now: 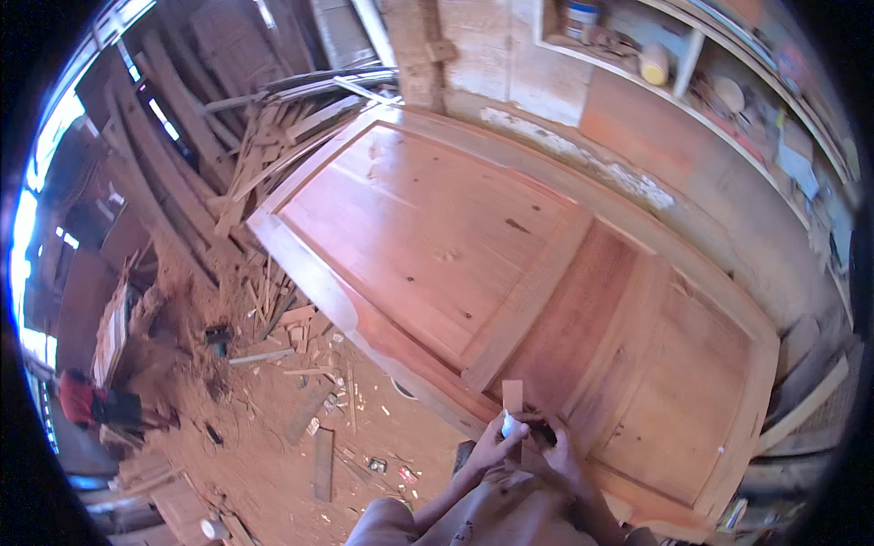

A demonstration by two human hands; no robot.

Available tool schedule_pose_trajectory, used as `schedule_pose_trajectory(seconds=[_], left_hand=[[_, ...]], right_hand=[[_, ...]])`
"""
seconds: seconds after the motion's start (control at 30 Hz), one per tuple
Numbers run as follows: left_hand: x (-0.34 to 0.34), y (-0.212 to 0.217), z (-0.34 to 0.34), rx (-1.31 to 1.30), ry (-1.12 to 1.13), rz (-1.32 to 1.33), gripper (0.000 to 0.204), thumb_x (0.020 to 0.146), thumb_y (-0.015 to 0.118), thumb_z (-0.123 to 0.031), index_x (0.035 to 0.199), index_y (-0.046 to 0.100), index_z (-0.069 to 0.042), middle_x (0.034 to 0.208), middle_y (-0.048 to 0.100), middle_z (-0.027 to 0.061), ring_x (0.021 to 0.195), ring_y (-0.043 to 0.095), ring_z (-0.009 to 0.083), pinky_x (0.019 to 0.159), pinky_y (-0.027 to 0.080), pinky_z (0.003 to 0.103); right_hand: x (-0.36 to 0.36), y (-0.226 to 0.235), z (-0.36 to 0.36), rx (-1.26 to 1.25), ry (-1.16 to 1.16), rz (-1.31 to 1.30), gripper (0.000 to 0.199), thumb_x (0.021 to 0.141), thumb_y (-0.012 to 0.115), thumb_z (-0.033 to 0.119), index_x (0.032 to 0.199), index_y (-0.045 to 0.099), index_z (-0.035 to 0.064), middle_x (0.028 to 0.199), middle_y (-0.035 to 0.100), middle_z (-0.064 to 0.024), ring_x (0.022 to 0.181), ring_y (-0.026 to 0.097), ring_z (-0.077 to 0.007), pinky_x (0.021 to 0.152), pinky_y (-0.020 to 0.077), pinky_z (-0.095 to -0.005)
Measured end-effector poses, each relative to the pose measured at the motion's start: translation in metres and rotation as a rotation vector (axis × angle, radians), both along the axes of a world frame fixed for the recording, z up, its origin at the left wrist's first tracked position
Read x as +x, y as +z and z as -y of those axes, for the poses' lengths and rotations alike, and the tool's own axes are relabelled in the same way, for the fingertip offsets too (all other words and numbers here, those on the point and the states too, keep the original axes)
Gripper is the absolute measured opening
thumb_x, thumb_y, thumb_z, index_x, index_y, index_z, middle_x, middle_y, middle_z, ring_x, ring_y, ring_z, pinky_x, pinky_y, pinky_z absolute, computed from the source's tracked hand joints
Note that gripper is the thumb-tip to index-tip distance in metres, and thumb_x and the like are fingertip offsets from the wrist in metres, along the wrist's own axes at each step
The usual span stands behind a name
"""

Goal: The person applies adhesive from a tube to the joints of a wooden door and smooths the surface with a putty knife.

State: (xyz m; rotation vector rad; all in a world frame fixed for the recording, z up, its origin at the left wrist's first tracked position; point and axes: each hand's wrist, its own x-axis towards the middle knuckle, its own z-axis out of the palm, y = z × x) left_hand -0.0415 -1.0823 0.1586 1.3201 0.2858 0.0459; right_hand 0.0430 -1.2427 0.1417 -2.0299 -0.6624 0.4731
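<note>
A large reddish wooden door panel (428,237) with raised frames lies in front of me. At its near edge my left hand (490,448) is closed around a small flat tan strip (513,395) that stands up from the fingers. A small white piece (512,425) shows at the same fingertips; its kind is unclear. Close beside it, my right hand (559,452) has curled fingers near something dark (543,431), too small to name. Whether the right hand grips that dark thing or the strip's lower end is hidden.
Scrap wood and shavings litter the dirt floor (264,437) at left. Long planks (164,173) lean at the far left. A wall shelf (628,68) with jars runs along the right. At the far left, a person in red (80,399) bends down.
</note>
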Motion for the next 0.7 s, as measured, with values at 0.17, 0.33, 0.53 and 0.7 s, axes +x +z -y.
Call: schedule_pose_trajectory(seconds=[0.17,0.33,0.53,0.7], left_hand=[[-0.013,-0.053,0.014,-0.132,0.337,-0.066,0.016,0.093,0.063,-0.015,0.099,0.061,-0.001,0.094,0.061,0.0034,0.083,0.054,0.0107,0.076,0.046,0.027],[0.010,-0.047,0.016,-0.067,0.409,0.136,0.044,0.093,0.060,-0.038,0.108,0.061,0.003,0.090,0.062,0.0096,0.079,0.058,0.0172,0.072,0.047,0.030],[0.015,-0.026,0.039,0.108,0.319,0.186,0.053,0.092,0.059,-0.049,0.109,0.060,0.002,0.095,0.061,0.0102,0.078,0.058,0.0191,0.072,0.048,0.033],[0.010,-0.013,0.071,0.063,0.328,0.134,0.051,0.092,0.059,-0.048,0.111,0.059,-0.001,0.100,0.060,0.0104,0.083,0.058,0.0205,0.075,0.048,0.033]], right_hand=[[0.017,0.015,0.024,-0.158,0.030,0.143,0.029,0.085,0.067,0.017,0.110,0.061,0.0040,0.100,0.065,-0.0182,0.096,0.063,-0.0380,0.080,0.0518,-0.0441],[0.043,-0.006,0.075,-0.052,-0.095,0.146,0.019,0.087,0.065,0.015,0.102,0.061,0.0037,0.095,0.063,-0.0175,0.085,0.063,-0.0362,0.073,0.0503,-0.0442],[0.031,-0.022,0.142,0.021,-0.268,0.069,0.016,0.089,0.064,0.014,0.100,0.062,0.0028,0.090,0.064,-0.0162,0.081,0.065,-0.0296,0.073,0.0519,-0.0390],[0.017,-0.042,0.181,0.147,-0.375,0.008,0.019,0.089,0.068,0.017,0.100,0.061,0.0031,0.090,0.065,-0.0145,0.083,0.066,-0.0283,0.074,0.0519,-0.0381]])
